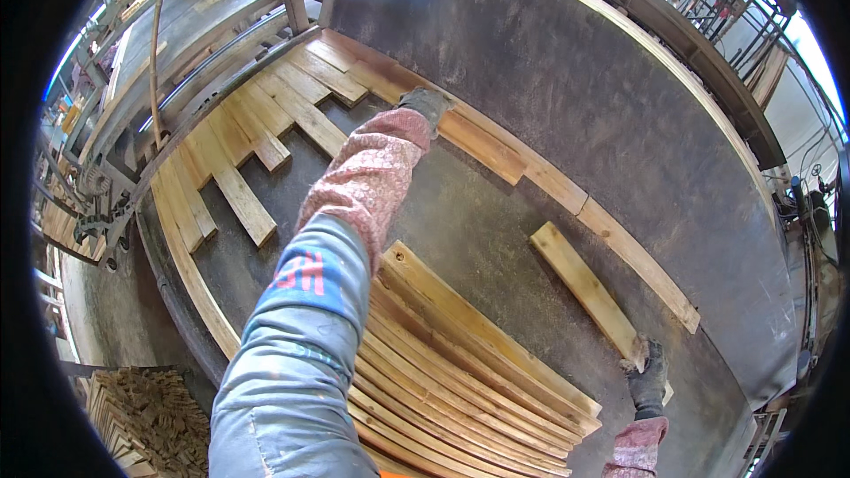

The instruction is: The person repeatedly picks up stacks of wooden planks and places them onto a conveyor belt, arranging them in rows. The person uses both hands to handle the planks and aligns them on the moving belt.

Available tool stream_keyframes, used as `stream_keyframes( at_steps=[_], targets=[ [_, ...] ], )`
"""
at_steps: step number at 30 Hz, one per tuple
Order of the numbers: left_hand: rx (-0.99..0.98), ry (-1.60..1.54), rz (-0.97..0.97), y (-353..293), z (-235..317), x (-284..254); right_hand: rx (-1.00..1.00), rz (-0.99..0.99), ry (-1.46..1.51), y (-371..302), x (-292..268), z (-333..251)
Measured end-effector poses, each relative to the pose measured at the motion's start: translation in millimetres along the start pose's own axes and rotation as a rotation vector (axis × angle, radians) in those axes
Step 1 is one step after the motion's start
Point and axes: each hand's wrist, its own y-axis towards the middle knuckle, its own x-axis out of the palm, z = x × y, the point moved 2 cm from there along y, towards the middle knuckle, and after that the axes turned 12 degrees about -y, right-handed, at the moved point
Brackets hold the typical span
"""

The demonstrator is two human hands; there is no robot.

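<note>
A dark, dusty worktable (pixel 567 80) fills the scene, with metal railings (pixel 735 0) and daylight beyond.

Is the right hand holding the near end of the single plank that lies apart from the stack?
Yes, the gloved right hand grips the near end of the lone plank, which lies on the dark table.

We see a short, pale yellow wooden plank (pixel 587 288) lying flat and alone on the dark grey table (pixel 567 97), running diagonally, with our gloved right hand (pixel 646 372) gripping its near end. A longer light-brown wooden board (pixel 482 143) lies flat along the row of boards at the table's far side, and our gloved left hand (pixel 427 104) rests on its far end
</note>
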Motion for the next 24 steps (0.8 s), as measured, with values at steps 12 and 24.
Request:
stream_keyframes(
  at_steps=[12,24],
  targets=[
    [-0.077,0.043,0.134,-20,2,8,-0.11,0.097,-0.05,75,13,-41],
    [0.727,-0.142,-0.607,-256,321,36,-0.175,0.308,0.224,54,-43,-121]
  ],
)
